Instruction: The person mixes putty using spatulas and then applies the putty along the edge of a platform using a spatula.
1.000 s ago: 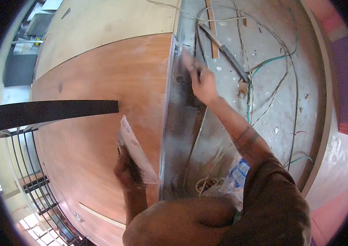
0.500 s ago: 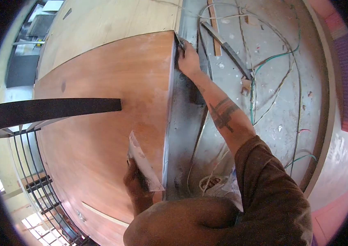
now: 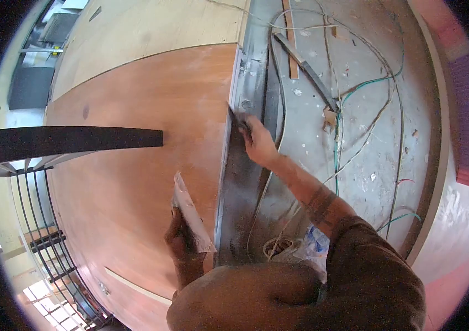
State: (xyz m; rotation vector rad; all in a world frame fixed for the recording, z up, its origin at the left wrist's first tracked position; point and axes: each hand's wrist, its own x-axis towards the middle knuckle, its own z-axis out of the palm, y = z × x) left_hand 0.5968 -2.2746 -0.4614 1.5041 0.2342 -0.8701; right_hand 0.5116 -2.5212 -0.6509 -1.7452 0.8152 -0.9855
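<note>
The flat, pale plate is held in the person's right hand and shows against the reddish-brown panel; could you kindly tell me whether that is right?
Not quite: the head view shows the flat, pale plate in the left hand, while the right hand holds a thin dark tool. The plate does show against the reddish-brown panel.

Head-worn view, facing forward and down, panel [image 3: 140,99] close.

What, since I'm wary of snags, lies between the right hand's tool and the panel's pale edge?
Nothing visible: the dark tool in the right hand reaches over the pale edge of the wooden panel. The black bar ends short of that edge; the cables lie beyond the hand's other side.
</note>
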